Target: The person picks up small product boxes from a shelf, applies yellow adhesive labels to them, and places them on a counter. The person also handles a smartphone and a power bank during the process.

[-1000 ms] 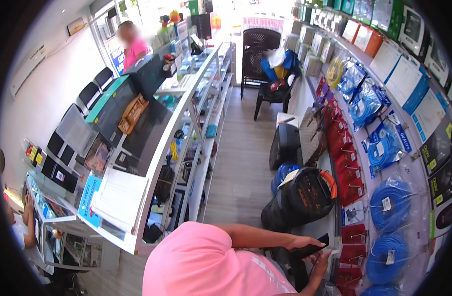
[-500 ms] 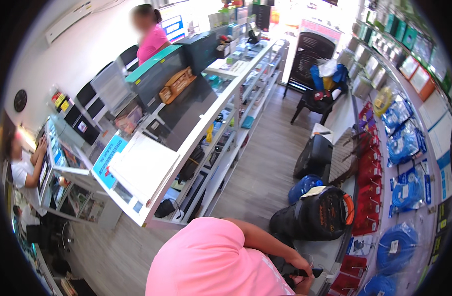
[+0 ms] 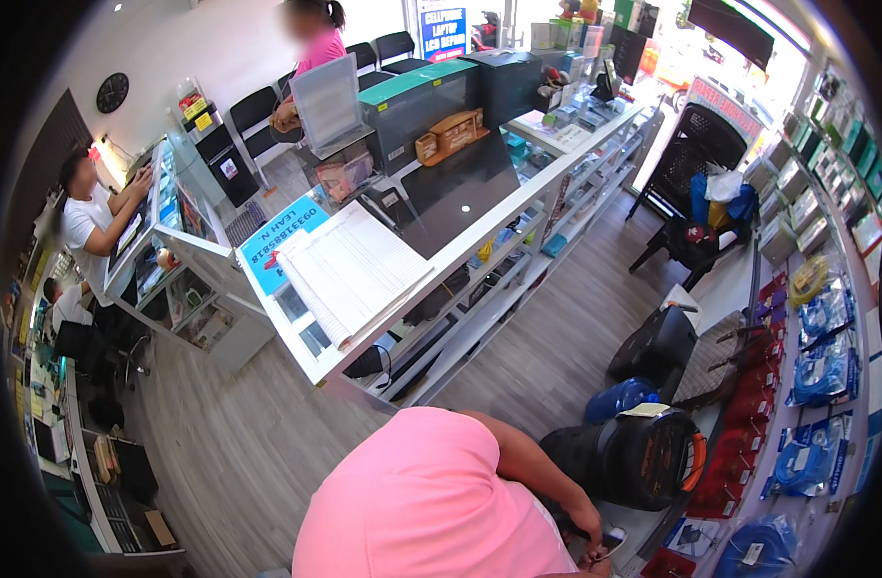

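At lower right, a pale-topped item (image 3: 613, 538) is being grasped, apparently by the left hand (image 3: 587, 526), the right hand (image 3: 597, 563) being too hidden to tell, both being held lower than a second ago, half-screening the handling, below the black speaker (image 3: 643, 462).

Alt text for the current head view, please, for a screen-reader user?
A person in a pink shirt bends in a shop, hands close together at a small, unclear object beside a black unit with an orange handle. A glass counter spans the middle; bagged blue cables hang right.
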`<act>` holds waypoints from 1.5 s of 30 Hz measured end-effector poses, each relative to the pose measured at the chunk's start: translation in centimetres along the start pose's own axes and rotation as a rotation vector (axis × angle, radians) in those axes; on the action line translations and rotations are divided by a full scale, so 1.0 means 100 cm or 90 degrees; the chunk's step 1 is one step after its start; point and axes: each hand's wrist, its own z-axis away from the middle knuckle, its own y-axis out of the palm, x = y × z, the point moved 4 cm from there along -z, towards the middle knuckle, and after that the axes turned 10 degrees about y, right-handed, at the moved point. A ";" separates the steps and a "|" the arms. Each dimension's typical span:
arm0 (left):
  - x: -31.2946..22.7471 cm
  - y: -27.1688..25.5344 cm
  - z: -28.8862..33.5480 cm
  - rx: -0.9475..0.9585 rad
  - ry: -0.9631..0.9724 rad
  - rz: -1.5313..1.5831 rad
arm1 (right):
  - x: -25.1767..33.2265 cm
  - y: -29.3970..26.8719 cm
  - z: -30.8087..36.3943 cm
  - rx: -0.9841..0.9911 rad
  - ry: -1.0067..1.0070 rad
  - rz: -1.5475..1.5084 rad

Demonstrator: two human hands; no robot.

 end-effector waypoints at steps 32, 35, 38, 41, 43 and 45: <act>-0.076 -0.007 0.079 0.000 0.082 0.197 | 0.135 0.011 0.107 0.076 -0.395 -0.413; -0.065 -0.029 0.095 -0.026 0.088 0.111 | 0.166 0.032 0.137 0.139 -0.441 -0.409; -0.059 -0.043 0.109 -0.095 0.064 0.043 | 0.190 0.038 0.163 0.076 -0.517 -0.335; -0.029 -0.072 0.103 -0.130 0.092 -0.058 | 0.209 0.037 0.187 0.022 -0.613 -0.226; -0.019 -0.090 0.112 -0.155 0.083 -0.108 | 0.219 0.044 0.217 -0.112 -0.620 -0.185; -0.016 -0.108 0.126 -0.182 0.064 -0.121 | 0.226 0.045 0.235 -0.146 -0.610 -0.101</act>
